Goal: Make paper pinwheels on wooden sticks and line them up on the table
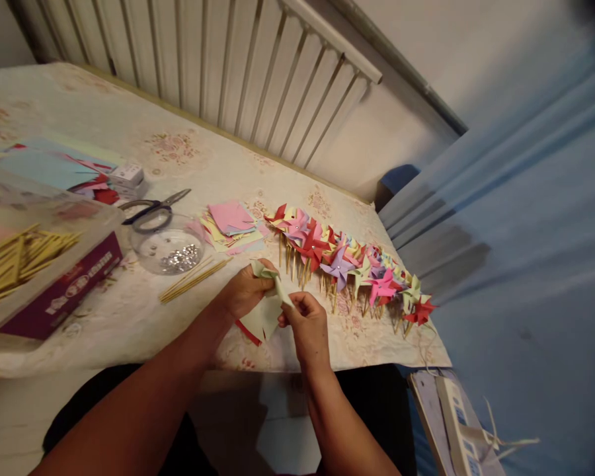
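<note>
A pale green paper square (264,316), cut in from its corners, is between my two hands above the table's front edge. My left hand (248,289) pinches its upper left part, where a corner curls over. On the right side, my right hand (308,324) has thumb and fingers closed on another folded flap. Under the pale sheet a strip of red paper (248,332) shows; what it belongs to is hidden. Just left of my left hand lie several thin wooden sticks (193,281). Beyond the hands is a stack of coloured paper squares (233,221).
Rows of finished paper pinwheels (340,268) on sticks lie to the right. At the left are a round dish (143,264) of small metal fasteners, scissors (153,210), a small white box (127,174) and a clear bin (92,268) of sticks. A power strip (459,423) is at lower right.
</note>
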Demonstrator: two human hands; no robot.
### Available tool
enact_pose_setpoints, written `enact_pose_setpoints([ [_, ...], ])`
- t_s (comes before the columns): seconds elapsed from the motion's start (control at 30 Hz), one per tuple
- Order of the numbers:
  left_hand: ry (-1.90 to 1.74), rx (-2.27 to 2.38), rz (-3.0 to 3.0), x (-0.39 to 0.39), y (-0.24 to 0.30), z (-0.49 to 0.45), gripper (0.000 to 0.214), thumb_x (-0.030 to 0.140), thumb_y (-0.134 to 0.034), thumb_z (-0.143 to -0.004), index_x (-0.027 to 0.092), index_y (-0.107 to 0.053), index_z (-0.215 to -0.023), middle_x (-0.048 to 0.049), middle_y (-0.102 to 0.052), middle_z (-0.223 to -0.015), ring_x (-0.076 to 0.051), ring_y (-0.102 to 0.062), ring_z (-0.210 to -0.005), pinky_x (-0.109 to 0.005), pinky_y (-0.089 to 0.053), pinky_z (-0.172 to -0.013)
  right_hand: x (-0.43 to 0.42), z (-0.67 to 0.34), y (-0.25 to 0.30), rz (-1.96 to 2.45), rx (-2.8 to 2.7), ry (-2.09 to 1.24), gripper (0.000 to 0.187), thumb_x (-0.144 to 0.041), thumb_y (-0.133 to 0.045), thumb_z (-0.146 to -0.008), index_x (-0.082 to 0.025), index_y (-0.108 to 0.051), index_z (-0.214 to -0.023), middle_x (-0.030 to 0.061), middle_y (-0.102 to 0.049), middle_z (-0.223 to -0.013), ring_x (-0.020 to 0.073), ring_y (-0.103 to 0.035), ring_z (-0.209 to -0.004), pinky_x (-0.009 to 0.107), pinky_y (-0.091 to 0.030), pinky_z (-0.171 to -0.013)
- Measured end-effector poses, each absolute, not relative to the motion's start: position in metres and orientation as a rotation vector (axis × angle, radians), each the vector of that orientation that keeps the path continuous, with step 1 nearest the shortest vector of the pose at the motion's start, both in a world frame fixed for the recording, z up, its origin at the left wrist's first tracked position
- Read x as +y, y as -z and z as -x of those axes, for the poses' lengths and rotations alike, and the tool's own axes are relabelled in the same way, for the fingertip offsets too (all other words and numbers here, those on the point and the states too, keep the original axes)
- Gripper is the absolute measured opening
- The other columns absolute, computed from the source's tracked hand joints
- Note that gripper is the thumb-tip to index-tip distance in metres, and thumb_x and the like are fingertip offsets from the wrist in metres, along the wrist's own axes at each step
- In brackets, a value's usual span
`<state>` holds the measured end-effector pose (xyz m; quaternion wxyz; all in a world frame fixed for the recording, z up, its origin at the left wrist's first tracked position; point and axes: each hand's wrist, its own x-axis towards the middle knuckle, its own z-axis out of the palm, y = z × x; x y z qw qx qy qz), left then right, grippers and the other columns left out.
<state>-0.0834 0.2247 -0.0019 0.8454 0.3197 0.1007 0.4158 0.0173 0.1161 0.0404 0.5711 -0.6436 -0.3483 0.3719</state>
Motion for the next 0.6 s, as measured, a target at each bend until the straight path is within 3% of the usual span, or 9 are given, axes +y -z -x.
enact_pose_setpoints([
  [0.17,-0.968,0.392,-0.599,0.232,0.006,0.08,0.038,0.015,-0.084,-0.057,0.015,-0.058,-0.085,0.0028,-0.063,-0.073,-0.01,-0.059,-0.067,-0.023,-0.047,-0.069,0.111,-0.034,-0.022,1.605,-0.828,-0.826,0.015,-0.033,-0.067,-0.07,-0.018,-0.065,-0.072,-0.0048,-0.057,-0.051,0.012,-0.052,-0.047,0.024,-0.041,-0.05],
  [0.4,-0.904,0.447,-0.629,0.229,0.008,0.077,0.042,0.022,-0.084,-0.057,0.015,-0.061,-0.091,0.0008,-0.067,-0.076,-0.013,-0.063,-0.066,-0.027,-0.05,-0.066,0.114,-0.037,-0.012,1.615,-0.843,-0.876,0.015,-0.033,-0.065,-0.068,-0.018,-0.062,-0.07,-0.0063,-0.054,-0.047,0.0106,-0.047,-0.043,0.023,-0.037,-0.046],
  [0.6,-0.918,0.497,-0.704,0.232,0.011,0.078,0.029,0.022,-0.077,-0.062,0.017,-0.065,-0.087,0.0016,-0.067,-0.071,-0.014,-0.062,-0.063,-0.026,-0.049,-0.061,0.117,-0.041,-0.003,1.629,-0.888,-0.865,0.017,-0.034,-0.065,-0.069,-0.018,-0.063,-0.07,-0.0057,-0.054,-0.048,0.0113,-0.047,-0.043,0.023,-0.035,-0.045],
])
